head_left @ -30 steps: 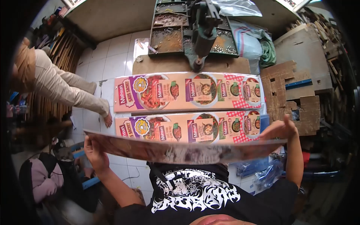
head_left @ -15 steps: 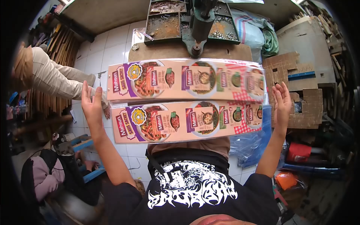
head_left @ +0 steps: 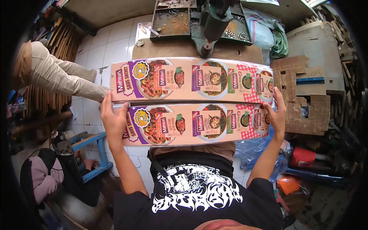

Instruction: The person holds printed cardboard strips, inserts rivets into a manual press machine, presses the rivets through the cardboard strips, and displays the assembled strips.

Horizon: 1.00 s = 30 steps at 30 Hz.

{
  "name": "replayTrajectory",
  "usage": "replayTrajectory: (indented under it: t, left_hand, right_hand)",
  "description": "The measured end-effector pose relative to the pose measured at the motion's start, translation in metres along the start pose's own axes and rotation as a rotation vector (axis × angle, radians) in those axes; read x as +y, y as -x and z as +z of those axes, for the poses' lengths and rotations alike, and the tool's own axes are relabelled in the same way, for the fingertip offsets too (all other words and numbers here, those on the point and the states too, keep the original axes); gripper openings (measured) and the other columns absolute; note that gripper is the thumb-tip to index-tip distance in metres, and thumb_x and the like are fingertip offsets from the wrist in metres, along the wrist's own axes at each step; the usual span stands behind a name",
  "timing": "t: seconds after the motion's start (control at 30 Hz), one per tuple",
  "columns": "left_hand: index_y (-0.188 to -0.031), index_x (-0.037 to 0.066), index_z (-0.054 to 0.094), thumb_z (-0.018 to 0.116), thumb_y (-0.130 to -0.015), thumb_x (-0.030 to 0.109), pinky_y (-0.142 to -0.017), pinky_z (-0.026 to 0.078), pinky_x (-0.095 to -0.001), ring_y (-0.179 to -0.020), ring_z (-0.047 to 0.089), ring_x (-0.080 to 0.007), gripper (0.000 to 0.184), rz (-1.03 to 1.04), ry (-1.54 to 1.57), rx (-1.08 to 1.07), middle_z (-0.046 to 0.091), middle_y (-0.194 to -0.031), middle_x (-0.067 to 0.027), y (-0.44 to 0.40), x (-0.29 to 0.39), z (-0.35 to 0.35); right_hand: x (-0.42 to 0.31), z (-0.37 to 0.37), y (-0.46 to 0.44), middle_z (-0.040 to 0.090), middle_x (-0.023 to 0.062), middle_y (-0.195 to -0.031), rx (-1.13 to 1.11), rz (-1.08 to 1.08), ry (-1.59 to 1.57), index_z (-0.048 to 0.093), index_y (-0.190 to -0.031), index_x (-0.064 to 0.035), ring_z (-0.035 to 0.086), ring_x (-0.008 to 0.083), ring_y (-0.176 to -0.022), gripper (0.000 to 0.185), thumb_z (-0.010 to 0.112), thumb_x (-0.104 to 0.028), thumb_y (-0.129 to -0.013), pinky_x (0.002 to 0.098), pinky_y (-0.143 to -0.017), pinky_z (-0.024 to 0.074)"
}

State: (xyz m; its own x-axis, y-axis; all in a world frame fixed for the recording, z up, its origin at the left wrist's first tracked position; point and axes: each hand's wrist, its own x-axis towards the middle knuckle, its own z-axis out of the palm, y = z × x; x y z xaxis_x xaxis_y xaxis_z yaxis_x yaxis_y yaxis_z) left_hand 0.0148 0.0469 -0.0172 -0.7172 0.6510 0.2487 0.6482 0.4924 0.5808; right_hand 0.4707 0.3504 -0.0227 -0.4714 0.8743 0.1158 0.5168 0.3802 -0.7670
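Observation:
Two long printed panels with glossy edges lie side by side, a far panel [head_left: 180, 85] and a near panel [head_left: 180, 132], both showing food pictures and "Mahsuri" lettering. Each looks like the top of a thin stack. At the left ends, my left hand [head_left: 115, 119] has its fingers along the far panel's end and its thumb by the seam between the two. My right hand [head_left: 278, 117] mirrors this at the right ends, with fingers up along the far panel's edge and thumb near the seam. Both hands close around the panel corners; their undersides are hidden.
Beyond the panels stands a green metal press [head_left: 209, 32] on a wooden board [head_left: 165, 51], with trays of small metal parts [head_left: 170, 23]. A person's legs [head_left: 65, 73] are at left, near a blue frame [head_left: 94, 157]. Cut cardboard [head_left: 306, 99] lies at right.
Both hands have come inward from beside the panels and now touch their ends. The far panel's blur is gone, and the view has shifted slightly.

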Motion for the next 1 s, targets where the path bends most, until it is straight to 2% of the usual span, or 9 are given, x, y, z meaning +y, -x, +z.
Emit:
replayTrajectory:
  t: [0.27,0.37,0.47,0.53,0.6,0.73,0.77,0.9,1.0]
  left_hand:
    - [-0.137,-0.002,0.048,0.073,-0.084,0.016,-0.107,0.037,-0.0394,-0.127,0.05,-0.0346,0.061,-0.064,0.001,-0.02,0.052,-0.136,-0.0225,-0.002,0.013,0.001]
    - [-0.139,0.001,0.046,0.069,-0.083,0.008,-0.111,0.033,-0.0408,-0.135,0.041,-0.0373,0.061,-0.013,-0.207,0.028,0.041,-0.145,-0.0229,-0.004,0.031,-0.002]
    - [-0.138,0.001,0.047,0.066,-0.083,0.004,-0.111,0.032,-0.0415,-0.136,0.04,-0.0375,0.058,0.188,-0.005,0.051,0.041,-0.145,-0.023,-0.027,0.086,0.0]
    - [-0.133,0.001,0.051,0.065,-0.083,0.002,-0.109,0.036,-0.0406,-0.131,0.045,-0.0365,0.052,0.261,0.005,0.047,0.046,-0.141,-0.0226,-0.042,0.115,0.015]
    - [-0.126,0.0,0.056,0.065,-0.083,0.002,-0.102,0.042,-0.0395,-0.122,0.054,-0.035,0.044,0.354,0.224,-0.09,0.054,-0.131,-0.0215,-0.06,0.133,0.041]
    - [-0.114,-0.001,0.06,0.067,-0.084,0.007,-0.092,0.047,-0.0412,-0.104,0.06,-0.0372,0.033,0.335,0.453,-0.116,0.062,-0.108,-0.0194,-0.084,0.148,0.114]
    - [-0.113,-0.002,0.06,0.066,-0.084,0.006,-0.086,0.047,-0.0428,-0.096,0.06,-0.0363,0.031,0.382,0.438,-0.024,0.062,-0.099,-0.0185,-0.085,0.147,0.13]
    - [-0.12,-0.001,0.056,0.067,-0.085,0.007,-0.078,0.049,-0.0385,-0.083,0.059,-0.0276,0.038,0.332,0.439,0.011,0.061,-0.096,-0.0163,-0.084,0.14,0.151]
    - [-0.119,-0.001,0.056,0.066,-0.084,0.008,-0.084,0.046,-0.0434,-0.091,0.059,-0.0333,0.037,0.278,0.462,-0.046,0.06,-0.096,-0.0174,-0.083,0.141,0.147]
  right_hand:
    - [-0.011,0.005,-0.006,0.048,0.0213,-0.144,0.04,-0.063,0.191,0.053,-0.137,-0.0043,0.047,0.0326,-0.132,0.071,0.082,-0.013,-0.072,0.0401,-0.11,0.0378]
    - [-0.022,0.003,-0.005,0.049,0.0209,-0.142,0.062,-0.075,0.303,0.057,-0.133,-0.0039,0.049,0.0323,-0.13,0.066,0.082,-0.013,-0.072,0.0401,-0.108,0.0396]
    - [-0.057,0.009,-0.027,0.056,0.0196,-0.134,0.17,-0.148,0.284,0.061,-0.127,-0.0024,0.055,0.0308,-0.124,0.052,0.076,-0.01,-0.079,0.0384,-0.104,0.0425]
    - [-0.08,0.016,-0.044,0.061,0.0184,-0.127,0.156,-0.189,0.144,0.063,-0.122,-0.0005,0.058,0.0299,-0.118,0.04,0.072,-0.007,-0.083,0.037,-0.1,0.0446]
    - [-0.092,0.032,-0.065,0.067,0.0175,-0.114,0.152,-0.272,0.078,0.066,-0.114,0.0007,0.064,0.0288,-0.107,0.03,0.069,-0.005,-0.084,0.035,-0.092,0.0488]
    - [-0.094,0.068,-0.106,0.071,0.0154,-0.097,0.143,-0.281,0.039,0.07,-0.106,-0.0014,0.069,0.026,-0.09,0.023,0.069,-0.004,-0.083,0.0346,-0.082,0.0516]
    - [-0.091,0.075,-0.118,0.071,0.0137,-0.094,0.16,-0.293,0.046,0.071,-0.101,-0.0021,0.069,0.0248,-0.085,0.018,0.069,-0.006,-0.084,0.0347,-0.079,0.0522]
    - [-0.083,0.085,-0.166,0.07,0.0118,-0.092,0.155,-0.262,0.202,0.073,-0.096,-0.0053,0.068,0.0267,-0.082,0.015,0.069,-0.015,-0.085,0.0361,-0.076,0.0522]
    - [-0.079,0.084,-0.202,0.07,0.0126,-0.095,0.176,-0.324,0.457,0.073,-0.096,-0.0057,0.069,0.0252,-0.086,0.016,0.069,-0.017,-0.086,0.0368,-0.077,0.0522]
